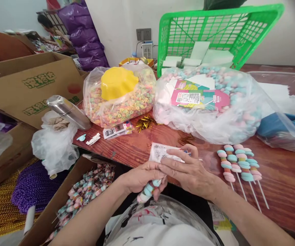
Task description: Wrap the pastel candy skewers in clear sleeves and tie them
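My left hand point(146, 177) is closed around a marshmallow skewer point(147, 192), its pink, blue and white pieces pointing down toward my lap. My right hand point(192, 171) meets it at the left thumb. The right index finger presses in there, while its thumb is hidden, so what it pinches is unclear. Its other fingers are apart and reach over a printed white packet point(159, 151). Several more marshmallow skewers point(239, 162) lie side by side on the table to the right, sticks toward me.
A bag of ring-shaped candy point(121, 111) and a bag of marshmallows point(239, 119) stand behind my hands. Gold twist ties point(146, 123) lie between them. A green basket point(221, 17), a steel flask point(69, 112) and a box of wrapped skewers point(83, 193) surround the workspace. People sit far left.
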The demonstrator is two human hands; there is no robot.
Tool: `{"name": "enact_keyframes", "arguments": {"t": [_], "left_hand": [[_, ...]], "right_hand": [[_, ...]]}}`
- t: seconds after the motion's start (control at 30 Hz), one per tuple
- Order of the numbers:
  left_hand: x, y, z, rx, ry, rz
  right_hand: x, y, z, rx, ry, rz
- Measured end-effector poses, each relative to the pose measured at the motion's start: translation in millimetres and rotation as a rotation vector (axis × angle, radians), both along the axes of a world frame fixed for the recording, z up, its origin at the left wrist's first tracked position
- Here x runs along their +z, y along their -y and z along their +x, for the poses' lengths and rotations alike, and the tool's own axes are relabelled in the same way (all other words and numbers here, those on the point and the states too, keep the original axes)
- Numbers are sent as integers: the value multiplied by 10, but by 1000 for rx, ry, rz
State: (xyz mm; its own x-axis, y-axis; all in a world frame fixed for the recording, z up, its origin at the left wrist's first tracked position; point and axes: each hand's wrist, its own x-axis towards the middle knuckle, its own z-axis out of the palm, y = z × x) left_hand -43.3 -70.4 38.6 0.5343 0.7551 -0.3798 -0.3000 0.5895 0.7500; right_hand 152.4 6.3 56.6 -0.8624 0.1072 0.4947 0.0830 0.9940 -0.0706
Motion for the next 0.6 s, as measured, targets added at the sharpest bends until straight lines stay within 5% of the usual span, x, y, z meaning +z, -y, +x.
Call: {"name": "enact_keyframes", "arguments": {"t": [0.17,0.33,0.4,0.47,0.6], "left_hand": [[21,77,-53,-160,-257,210],[-7,126,-70,74,-1006,796],[-29,122,-106,120,-971,728],[-35,114,-157,121,-776,470],[-25,122,-202,-68,-380,40]], "right_hand": [[-19,96,-100,-52,32,-99],[-194,181,-270,-333,82,-370],[-204,231,-291,-405,39,-319],[-185,286,-270,-399,-28,-172],[-185,369,-181,-209,-67,-66]]}}
